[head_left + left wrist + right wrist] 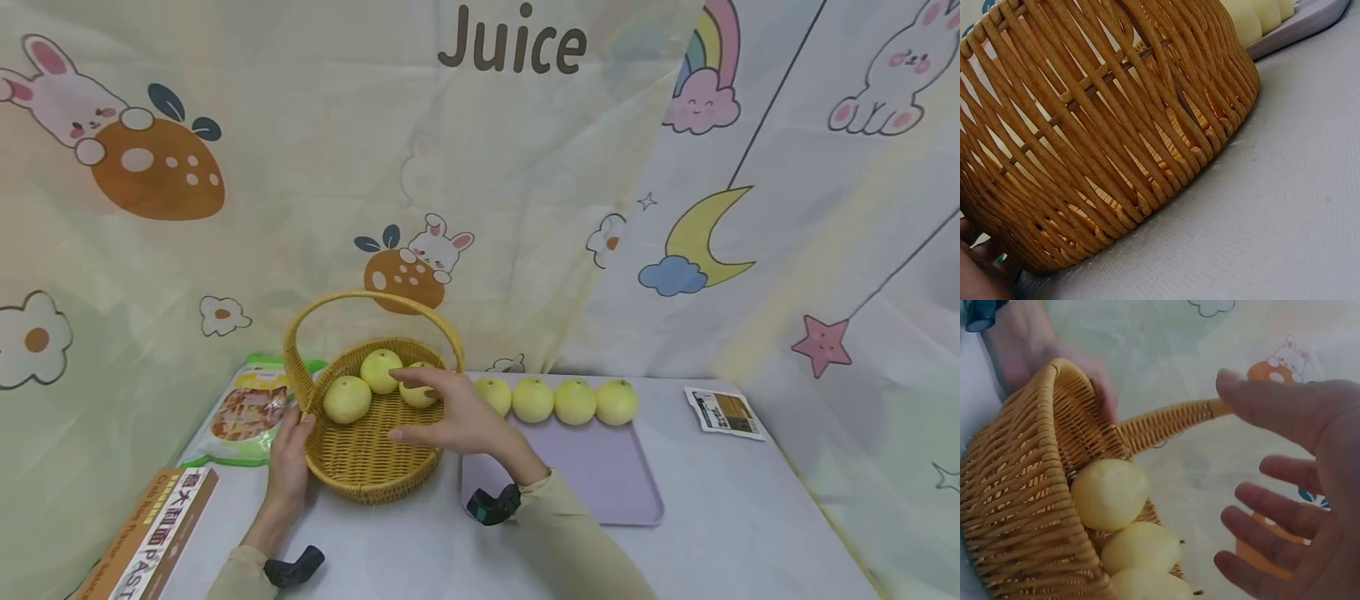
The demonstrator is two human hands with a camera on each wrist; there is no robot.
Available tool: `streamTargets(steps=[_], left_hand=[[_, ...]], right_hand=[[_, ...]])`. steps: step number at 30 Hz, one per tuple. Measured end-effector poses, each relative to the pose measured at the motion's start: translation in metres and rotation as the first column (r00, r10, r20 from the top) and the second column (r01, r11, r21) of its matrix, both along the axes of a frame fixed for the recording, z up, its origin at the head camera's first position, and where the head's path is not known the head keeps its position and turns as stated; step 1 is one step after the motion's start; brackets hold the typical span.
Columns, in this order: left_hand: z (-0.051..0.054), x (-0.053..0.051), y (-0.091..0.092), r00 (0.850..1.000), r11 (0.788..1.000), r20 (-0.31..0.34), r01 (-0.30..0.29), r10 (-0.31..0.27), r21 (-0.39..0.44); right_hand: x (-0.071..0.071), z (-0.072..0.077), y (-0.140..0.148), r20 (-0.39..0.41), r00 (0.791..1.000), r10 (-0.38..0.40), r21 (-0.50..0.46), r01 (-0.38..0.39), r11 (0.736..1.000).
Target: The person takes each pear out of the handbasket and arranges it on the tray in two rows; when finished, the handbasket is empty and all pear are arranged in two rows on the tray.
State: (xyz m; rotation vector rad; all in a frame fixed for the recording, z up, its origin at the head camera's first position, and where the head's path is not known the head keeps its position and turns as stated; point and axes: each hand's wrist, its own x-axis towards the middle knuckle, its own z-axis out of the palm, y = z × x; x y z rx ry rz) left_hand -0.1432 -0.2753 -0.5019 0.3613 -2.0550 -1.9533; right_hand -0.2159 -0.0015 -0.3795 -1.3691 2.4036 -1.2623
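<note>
A yellow wicker basket [367, 467] with a tall arched handle holds three pale yellow round fruits [347, 400] along its back and left side. My left hand [288, 458] rests against the basket's left side near the handle's base, thumb on the rim; in the left wrist view the woven wall [1104, 125] fills most of the picture. Over the basket's right part my right hand [457, 417] hovers with spread fingers and nothing in them. The right wrist view has this hand [1297, 487] apart from the fruits [1110, 494].
A lilac tray [562, 483] stands right of the basket, with several yellow fruits [575, 402] lined along its back edge. Behind the left hand lies a green food packet [243, 417]; a pasta box [150, 533] is at the front left. A small packet [723, 413] lies far right.
</note>
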Motion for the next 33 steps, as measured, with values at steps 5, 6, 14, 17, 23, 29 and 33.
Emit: streamTargets(steps=[5, 6, 14, 17, 23, 29, 33], left_hand=[[-0.001, -0.001, -0.001, 1.000, 1.000, -0.011, -0.006, 0.006, -0.002], [-0.001, -0.001, -0.001, 1.000, 1.000, -0.013, -0.008, 0.008, -0.004], [-0.002, -0.001, -0.001, 1.000, 1.000, -0.014, -0.008, 0.007, -0.010], [-0.001, -0.001, -0.001, 1.000, 1.000, -0.011, -0.005, 0.005, -0.008], [-0.002, -0.001, 0.001, 1.000, 1.000, -0.018, 0.008, -0.009, -0.024], [-0.003, -0.001, 0.000, 1.000, 0.999, -0.009, 0.000, -0.001, -0.037], [-0.003, -0.001, 0.000, 1.000, 0.999, -0.017, -0.004, 0.003, -0.038]], right_hand=[[-0.009, 0.000, -0.022, 0.027, 0.999, -0.028, 0.102, 0.025, 0.994], [-0.011, 0.000, -0.026, 0.027, 0.999, -0.027, 0.112, 0.024, 0.993], [-0.025, -0.008, -0.051, 0.097, 0.995, -0.002, 0.133, -0.011, 0.991], [-0.027, -0.009, -0.059, 0.124, 0.992, -0.005, 0.144, -0.013, 0.990], [-0.033, -0.010, -0.074, 0.124, 0.990, -0.062, 0.198, 0.036, 0.980], [-0.042, -0.015, -0.090, 0.135, 0.988, -0.081, 0.220, 0.050, 0.974], [-0.047, -0.021, -0.098, 0.156, 0.986, -0.060, 0.210, 0.026, 0.977]])
